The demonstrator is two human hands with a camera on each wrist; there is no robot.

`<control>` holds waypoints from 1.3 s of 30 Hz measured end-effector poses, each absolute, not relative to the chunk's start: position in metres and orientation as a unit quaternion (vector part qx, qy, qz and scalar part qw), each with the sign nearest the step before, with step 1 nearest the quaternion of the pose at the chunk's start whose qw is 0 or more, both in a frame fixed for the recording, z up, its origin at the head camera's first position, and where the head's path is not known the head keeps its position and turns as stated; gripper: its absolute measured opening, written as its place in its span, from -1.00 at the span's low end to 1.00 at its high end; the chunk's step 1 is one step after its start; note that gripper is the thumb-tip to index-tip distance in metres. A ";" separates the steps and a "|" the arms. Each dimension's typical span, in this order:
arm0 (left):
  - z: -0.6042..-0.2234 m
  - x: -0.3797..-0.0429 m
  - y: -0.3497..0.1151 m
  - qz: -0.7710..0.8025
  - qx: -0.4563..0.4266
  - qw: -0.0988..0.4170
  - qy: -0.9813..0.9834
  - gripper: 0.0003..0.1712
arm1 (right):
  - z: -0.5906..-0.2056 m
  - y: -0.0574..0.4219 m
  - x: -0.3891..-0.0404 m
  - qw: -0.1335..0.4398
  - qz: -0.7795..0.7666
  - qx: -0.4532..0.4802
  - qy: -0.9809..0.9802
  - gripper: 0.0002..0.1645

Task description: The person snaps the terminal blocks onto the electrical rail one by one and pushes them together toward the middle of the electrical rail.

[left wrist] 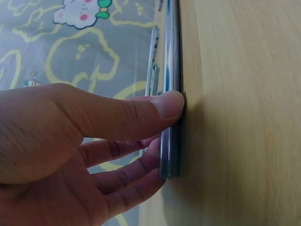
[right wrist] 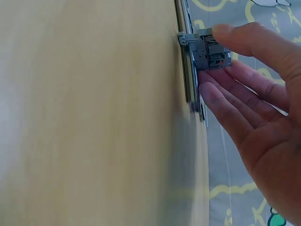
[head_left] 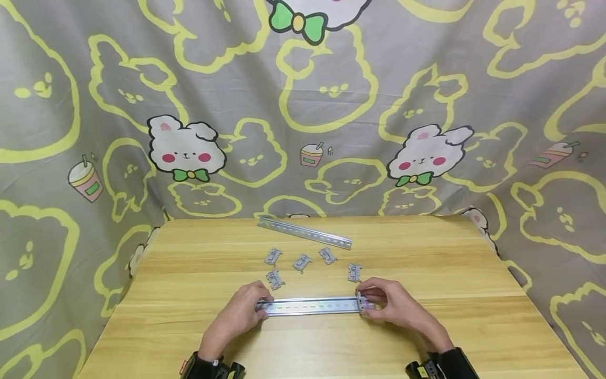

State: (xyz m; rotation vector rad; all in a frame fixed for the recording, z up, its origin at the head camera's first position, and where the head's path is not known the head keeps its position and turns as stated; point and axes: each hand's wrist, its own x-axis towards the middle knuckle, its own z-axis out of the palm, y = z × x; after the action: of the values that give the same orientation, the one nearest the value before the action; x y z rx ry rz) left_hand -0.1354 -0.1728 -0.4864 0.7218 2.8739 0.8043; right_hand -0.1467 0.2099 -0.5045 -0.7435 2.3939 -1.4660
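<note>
Two half-curled hands [head_left: 240, 309] [head_left: 399, 305], left pinching shiny slotted metal rail [head_left: 312, 306], right pinching notched grey block [right wrist: 210, 52]

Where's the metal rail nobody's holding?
In the head view, the unheld metal rail lies slantwise near the far edge of the table, about midway across, beyond the loose grey blocks, its right end nearer.

1. No text, brand or number is readable anywhere.
2. Printed drink cups [head_left: 311, 156] on the patterned curtain [head_left: 331, 205] at the far side: each bears a green label patch, with no legible wording.
3. Left wristband [head_left: 201, 367], near side: a small red tag [head_left: 183, 367], too small to read.
4. Right wristband [head_left: 456, 364], near side: yellow patches, likewise illegible.
</note>
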 end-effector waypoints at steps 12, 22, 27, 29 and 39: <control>-0.486 -0.135 -0.173 0.262 0.241 0.028 0.934 -0.72 | -0.501 0.175 -0.149 0.112 -0.475 -0.271 0.830 -0.43; -0.487 -0.136 -0.174 0.267 0.240 0.027 0.933 -0.72 | -0.497 0.135 -0.151 0.094 -0.437 -0.302 0.842 -0.47; -0.487 -0.136 -0.174 0.276 0.238 0.031 0.931 -0.72 | -0.496 0.120 -0.150 0.076 -0.418 -0.305 0.852 -0.46; -0.487 -0.136 -0.174 0.277 0.238 0.031 0.930 -0.72 | -0.496 0.116 -0.150 0.076 -0.414 -0.304 0.855 -0.45; -0.486 -0.135 -0.173 0.273 0.236 0.031 0.932 -0.72 | -0.497 0.104 -0.149 0.074 -0.398 -0.305 0.862 -0.43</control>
State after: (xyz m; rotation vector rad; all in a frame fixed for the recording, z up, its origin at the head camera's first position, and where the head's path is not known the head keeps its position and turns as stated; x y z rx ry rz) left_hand -0.1352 -0.1731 -0.4858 0.7267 2.8726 0.8419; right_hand -0.1494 0.1035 -0.4971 -0.9147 2.5875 -1.1949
